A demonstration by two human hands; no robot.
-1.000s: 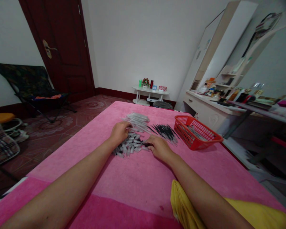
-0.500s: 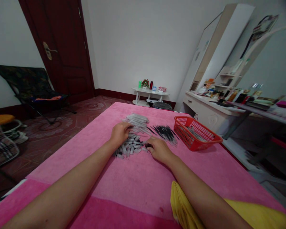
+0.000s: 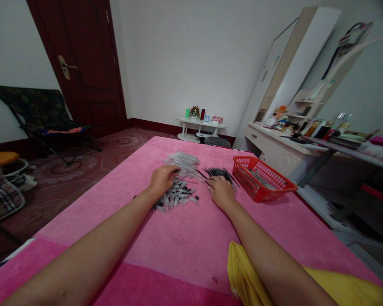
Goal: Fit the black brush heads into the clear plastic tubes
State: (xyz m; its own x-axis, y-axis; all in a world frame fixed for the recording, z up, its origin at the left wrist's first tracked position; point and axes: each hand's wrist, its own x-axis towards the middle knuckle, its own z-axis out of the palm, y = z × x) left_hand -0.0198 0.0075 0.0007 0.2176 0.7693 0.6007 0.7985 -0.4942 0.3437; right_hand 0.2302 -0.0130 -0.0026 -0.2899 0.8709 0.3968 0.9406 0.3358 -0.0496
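Note:
My left hand (image 3: 162, 180) has its fingers curled together at the near edge of a stack of slim clear tubes (image 3: 183, 159); what sits in the fingertips is too small to make out. Under and beside it spreads a heap of short whitish caps (image 3: 177, 196), some with black parts. My right hand (image 3: 221, 192) is at the near left of a bundle of thin dark sticks (image 3: 215, 171) with pointed ends. Its fingertips close on the end of a thin black stick (image 3: 201, 174) lying between the stack and the bundle.
A red plastic basket (image 3: 261, 193) with slim pieces inside stands at the right on the pink cloth (image 3: 172, 250). Yellow fabric (image 3: 247, 272) lies beneath my right forearm. A cluttered dressing table (image 3: 281, 136) is at the right, a low white shelf (image 3: 201, 122) behind.
My right hand has moved right and slightly away from me, from the cap heap to the dark sticks. A small black piece now lies at the heap's right edge. The left hand has barely moved.

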